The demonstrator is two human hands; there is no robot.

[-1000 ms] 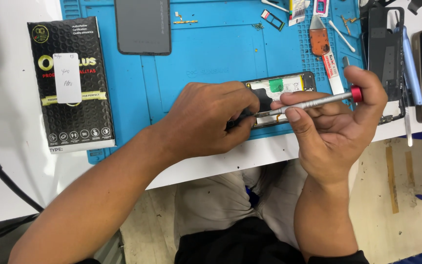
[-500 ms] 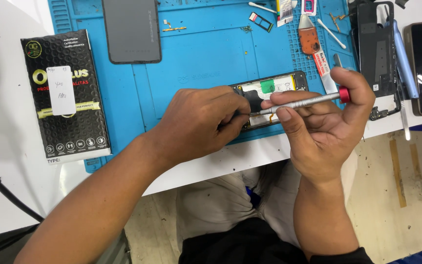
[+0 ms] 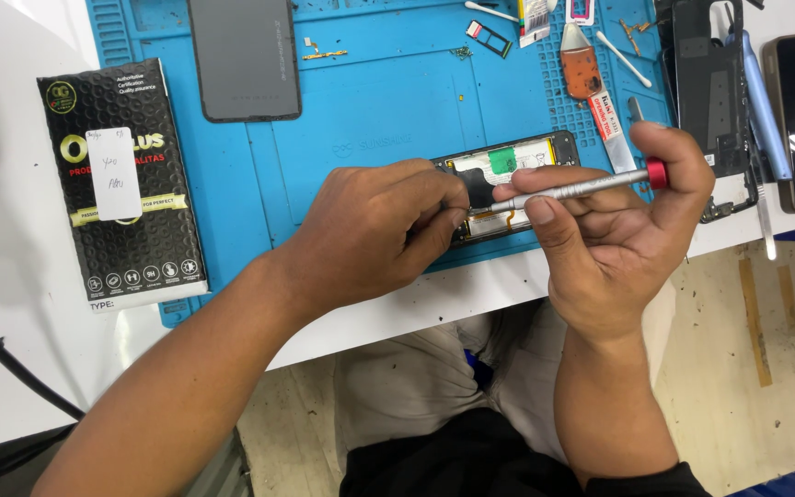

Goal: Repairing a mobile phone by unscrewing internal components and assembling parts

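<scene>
Both hands meet over the opened phone (image 3: pixel 508 164): right hand (image 3: pixel 618 230) grips screwdriver (image 3: pixel 581 187), left hand (image 3: pixel 384 230) pinches phone's edge.

Right hand (image 3: pixel 618 248) holds a silver precision screwdriver (image 3: pixel 574 190) with red end cap, tip at the opened phone (image 3: pixel 508 170) on the blue repair mat (image 3: pixel 379 110); left hand (image 3: pixel 374 235) steadies the phone's near edge; black printed box (image 3: pixel 121 179) lies left, grey back cover (image 3: pixel 244 57) above.

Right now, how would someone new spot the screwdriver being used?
Find the blue mat on the white table. At its near edge lies an opened phone. The screwdriver is the slim silver rod with a red end cap in the right hand, lying across that phone.
</scene>
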